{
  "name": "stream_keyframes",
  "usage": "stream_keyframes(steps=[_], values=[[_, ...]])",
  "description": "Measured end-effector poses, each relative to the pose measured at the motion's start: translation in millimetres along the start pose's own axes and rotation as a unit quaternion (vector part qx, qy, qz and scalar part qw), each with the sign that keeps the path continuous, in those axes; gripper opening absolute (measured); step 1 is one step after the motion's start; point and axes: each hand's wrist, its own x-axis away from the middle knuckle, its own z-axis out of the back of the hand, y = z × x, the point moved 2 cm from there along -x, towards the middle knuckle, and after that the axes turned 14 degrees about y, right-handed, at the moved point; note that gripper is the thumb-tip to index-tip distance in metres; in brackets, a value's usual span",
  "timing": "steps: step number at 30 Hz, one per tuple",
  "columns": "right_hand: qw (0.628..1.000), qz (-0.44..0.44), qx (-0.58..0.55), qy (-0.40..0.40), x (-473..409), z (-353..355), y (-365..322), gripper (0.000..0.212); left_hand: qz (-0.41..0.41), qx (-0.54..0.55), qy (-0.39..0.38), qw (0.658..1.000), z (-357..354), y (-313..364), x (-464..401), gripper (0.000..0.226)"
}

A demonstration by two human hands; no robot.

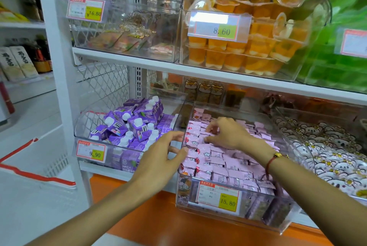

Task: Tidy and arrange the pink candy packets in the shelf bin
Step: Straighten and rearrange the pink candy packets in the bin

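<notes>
Nearest, two bare forearms reaching up from the bottom edge toward the lower shelf. Left hand (161,157) at the left wall of the clear bin (234,213), fingers loosely extended, thumb tip touching that wall, gripping nothing. Right hand (225,133) down inside the bin, a red cord bracelet (272,161) on its wrist, thumb and fingertips curled onto a pink packet (207,139) in the upper rows. Pink packets (222,168) filling the bin in overlapping rows, left column face up with red print, others showing backs. Price tag (218,196) reading 15.80 on the bin front. Just left, another bin of purple cartons (131,124), tagged 9.90. On the right, a bin of white flower-printed packs (335,152). On the shelf above, orange jelly cups (256,47) behind an 8.60 tag.
</notes>
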Motion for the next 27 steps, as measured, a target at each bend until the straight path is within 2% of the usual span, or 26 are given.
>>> stream_keyframes(steps=[4, 7, 9, 12, 16, 19, 24, 26, 27], values=[[0.999, -0.004, -0.044, 0.024, -2.8, -1.8, 4.4, 0.021, 0.006, -0.001, -0.001, 1.000, 1.0, -1.5, -1.6, 0.029], [0.982, -0.051, -0.183, 0.023, 1.2, 0.0, 9.6, 0.010, 0.007, 0.001, -0.001, 1.000, 1.8, -0.8, -2.2, 0.028], [0.970, -0.071, -0.226, 0.048, 5.2, 0.6, 10.0, 0.011, 0.008, 0.007, 0.000, 1.000, 2.6, -0.1, -2.2, 0.027], [0.956, -0.089, -0.261, 0.103, 10.5, -1.7, 7.8, 0.016, 0.011, 0.007, -0.004, 1.000, 2.6, 0.6, -1.4, 0.027], [0.925, -0.100, -0.302, 0.206, 14.5, 5.4, 0.3, 0.008, 0.015, -0.003, -0.006, 1.000, 2.8, 1.7, -0.2, 0.030], [0.908, -0.075, -0.310, 0.272, 19.2, 19.0, -6.3, 0.007, 0.018, -0.009, -0.001, 1.000, 3.6, 3.8, 0.1, 0.035], [0.893, -0.074, -0.315, 0.312, 27.4, 41.1, -7.8, 0.007, 0.007, -0.024, 0.018, 1.000, 6.5, 9.8, 0.0, 0.045], [0.861, -0.109, -0.321, 0.379, 34.1, 52.0, -6.5, 0.007, 0.005, -0.022, 0.027, 0.999, 7.5, 11.2, -0.2, 0.046], [0.830, -0.137, -0.344, 0.418, 38.7, 57.5, -5.3, 0.007, 0.001, -0.021, 0.037, 0.999, 8.7, 12.2, -0.1, 0.045]])
